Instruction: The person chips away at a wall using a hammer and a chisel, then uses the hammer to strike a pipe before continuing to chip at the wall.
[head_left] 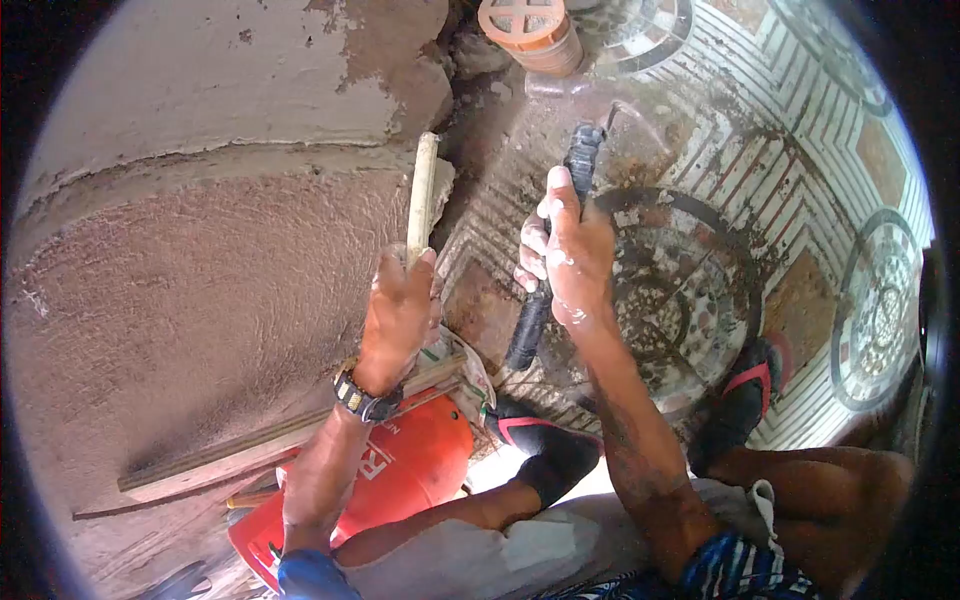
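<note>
Black handle: the longer of the two held pieces. Ribbed, with greyish smears on its surface; tilted, upper end leaning away to the right. A thin dark piece shows at its top end; its exact form cannot be made out. Position: above the patterned floor, below the orange-capped cylinder.

Pale stick: shorter, narrow, off-white, grooved lengthwise, blunt at the upper end. Nearly upright in view, in front of the brown plastered surface; apart from the black handle.

Right hand: closed round the middle of the black handle, fingers curled, thumb laid along it towards the top. Pale wet smears on fingers and wrist. Forearm runs down and to the right.

Left hand: mostly closed, pinching the lower end of the pale stick between thumb and fingers. Wristwatch at the wrist; forearm passes over the red container.
</note>
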